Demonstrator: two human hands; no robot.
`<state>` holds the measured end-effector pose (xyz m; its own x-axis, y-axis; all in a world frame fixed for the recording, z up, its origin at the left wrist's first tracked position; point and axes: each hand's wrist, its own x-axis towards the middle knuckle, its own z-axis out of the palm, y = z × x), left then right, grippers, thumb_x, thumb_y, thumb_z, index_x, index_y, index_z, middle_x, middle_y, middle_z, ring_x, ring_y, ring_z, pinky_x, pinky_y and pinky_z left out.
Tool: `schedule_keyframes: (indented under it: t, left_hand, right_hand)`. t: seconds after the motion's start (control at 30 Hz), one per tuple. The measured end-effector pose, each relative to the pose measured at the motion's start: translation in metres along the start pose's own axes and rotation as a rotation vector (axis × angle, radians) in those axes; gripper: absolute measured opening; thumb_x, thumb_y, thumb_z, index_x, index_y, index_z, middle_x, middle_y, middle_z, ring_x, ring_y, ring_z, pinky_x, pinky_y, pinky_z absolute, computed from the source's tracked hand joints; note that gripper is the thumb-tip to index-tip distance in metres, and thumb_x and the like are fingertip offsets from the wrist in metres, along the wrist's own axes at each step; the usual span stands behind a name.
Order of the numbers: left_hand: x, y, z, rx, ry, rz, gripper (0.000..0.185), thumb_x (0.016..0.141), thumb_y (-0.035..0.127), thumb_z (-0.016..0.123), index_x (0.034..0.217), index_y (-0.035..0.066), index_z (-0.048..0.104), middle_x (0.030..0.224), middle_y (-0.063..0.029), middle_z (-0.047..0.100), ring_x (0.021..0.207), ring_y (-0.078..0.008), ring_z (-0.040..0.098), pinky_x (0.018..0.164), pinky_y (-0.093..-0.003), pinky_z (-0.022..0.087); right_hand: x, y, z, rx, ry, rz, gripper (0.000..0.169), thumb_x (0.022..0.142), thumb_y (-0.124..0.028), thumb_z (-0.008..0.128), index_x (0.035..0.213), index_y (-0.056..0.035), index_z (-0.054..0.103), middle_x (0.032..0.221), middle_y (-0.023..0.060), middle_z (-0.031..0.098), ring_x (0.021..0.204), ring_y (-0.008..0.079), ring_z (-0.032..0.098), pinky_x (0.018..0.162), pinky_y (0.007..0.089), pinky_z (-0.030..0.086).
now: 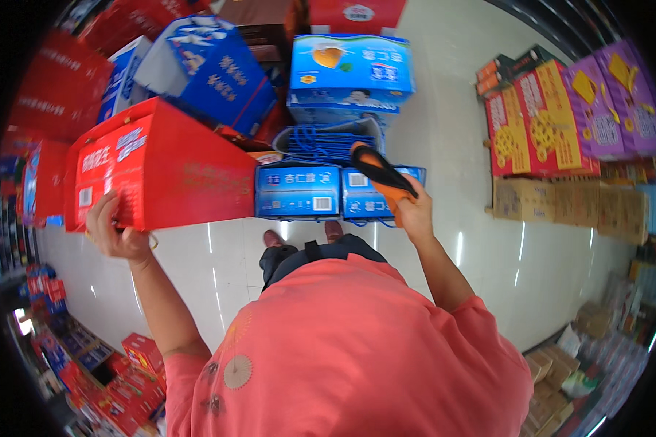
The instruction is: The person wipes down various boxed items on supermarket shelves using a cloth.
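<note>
My left hand [117, 226] is at the near lower corner of a large red gift box [197, 169], with its fingers bent over the printed end. A loop of gold cord hangs by that wrist. In my right hand [415, 210] is a folded orange-and-black item [380, 169], soft-looking and slightly blurred; its exact kind is unclear. It is held above a blue drink carton [355, 196], hiding part of it. Another blue carton [298, 191] stands between that one and the red box. Behind them sit several blue-handled paper bags [328, 142], packed together.
A larger light-blue carton [352, 63] and a tilted dark-blue box [224, 82] stand farther ahead. To the right, red-and-yellow biscuit boxes [538, 123] and purple boxes [615, 104] rest above brown cardboard cartons [574, 202]. Glossy tiled floor [454, 136] runs between the stacks.
</note>
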<state>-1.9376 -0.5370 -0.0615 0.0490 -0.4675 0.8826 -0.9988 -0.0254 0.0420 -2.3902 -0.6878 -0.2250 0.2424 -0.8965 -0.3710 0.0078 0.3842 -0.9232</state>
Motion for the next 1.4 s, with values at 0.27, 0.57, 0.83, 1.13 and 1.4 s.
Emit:
schedule_keyframes:
  t: [0.27,0.57,0.83,1.13,1.4]
  left_hand:
    - [0.01,0.008,0.004,-0.059,0.033,0.036,0.062,0.09,0.061,0.047,0.082,0.002,0.062,0.085,-0.0127,0.067,0.076,-0.0271,0.058,0.072,-0.0367,0.044]
    - [0.014,0.004,0.0,-0.138,0.043,0.092,0.054,0.085,0.058,0.059,0.069,0.007,0.052,0.079,-0.0074,0.066,0.067,-0.0221,0.055,0.068,-0.0348,0.04]
    - [0.008,-0.003,-0.001,-0.171,0.016,0.138,0.051,0.084,0.057,0.062,0.072,0.009,0.051,0.079,-0.0054,0.065,0.064,-0.0199,0.054,0.069,-0.0353,0.039]
    - [0.004,-0.01,-0.002,-0.211,0.0,0.187,0.047,0.088,0.053,0.06,0.074,0.009,0.053,0.082,-0.0055,0.066,0.067,-0.0202,0.055,0.073,-0.0357,0.039]
    - [0.002,-0.015,0.001,-0.239,-0.001,0.225,0.039,0.089,0.048,0.059,0.079,0.011,0.054,0.082,-0.0043,0.066,0.07,-0.0193,0.054,0.076,-0.0356,0.037]
  right_hand:
    - [-0.001,-0.039,0.107,0.181,-0.157,-0.168,0.043,0.087,0.0,0.063,0.127,0.0036,0.049,0.118,0.0085,0.059,0.106,0.0154,0.058,0.092,0.0271,0.045]
    - [-0.017,-0.117,0.275,0.008,-0.51,-0.894,0.041,0.082,0.002,0.067,0.12,-0.0008,0.05,0.115,0.0062,0.056,0.104,0.0166,0.056,0.089,0.0294,0.047]
    - [0.018,0.031,0.281,-0.042,-0.362,-0.277,0.055,0.085,-0.004,0.059,0.136,-0.0037,0.04,0.123,0.0196,0.059,0.114,0.0302,0.058,0.096,0.033,0.044]
    - [0.026,0.032,0.281,-0.061,-0.304,-0.136,0.05,0.084,-0.01,0.062,0.131,0.0,0.049,0.122,0.0195,0.061,0.111,0.0323,0.059,0.095,0.0337,0.044]
    - [-0.027,-0.104,0.27,0.256,-0.518,-0.25,0.045,0.084,-0.005,0.066,0.126,0.0013,0.05,0.114,0.0094,0.061,0.104,0.0182,0.059,0.093,0.0299,0.046]
